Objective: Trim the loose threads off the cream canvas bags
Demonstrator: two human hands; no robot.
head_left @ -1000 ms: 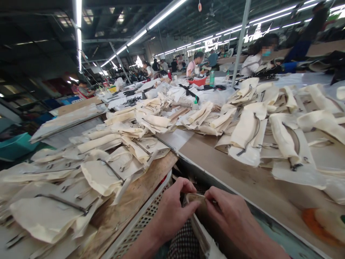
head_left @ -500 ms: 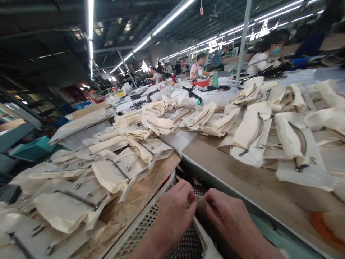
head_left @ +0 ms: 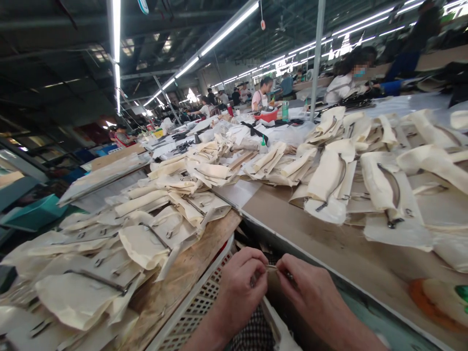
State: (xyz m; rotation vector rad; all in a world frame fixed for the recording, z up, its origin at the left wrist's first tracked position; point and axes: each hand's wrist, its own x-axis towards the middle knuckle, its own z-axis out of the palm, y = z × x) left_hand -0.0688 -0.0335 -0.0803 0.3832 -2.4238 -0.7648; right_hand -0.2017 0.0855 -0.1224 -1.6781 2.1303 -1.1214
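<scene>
My left hand (head_left: 243, 287) is closed in a pinch on the edge of a cream fabric piece (head_left: 278, 324), just above a white plastic basket (head_left: 188, 309). Facing it, my right hand (head_left: 305, 292) pinches the same edge, fingertips curled inward. Only a short, thin strip of that edge shows between the two hands. The rest of the piece hangs below, over a checked cloth (head_left: 252, 329), and is partly hidden by my hands. Something small and shiny shows at the fingers of each hand, too small to make out.
Cream pieces with dark curved strips (head_left: 98, 278) cover the wooden board on the left. More such pieces (head_left: 329, 175) lie on the right-hand table (head_left: 292, 214). An orange and cream round object (head_left: 433, 297) is at the lower right. Several people work farther back.
The view has turned slightly right, so the tables and pieces sit farther left. Both hands keep their pinch on the fabric piece, with little movement.
</scene>
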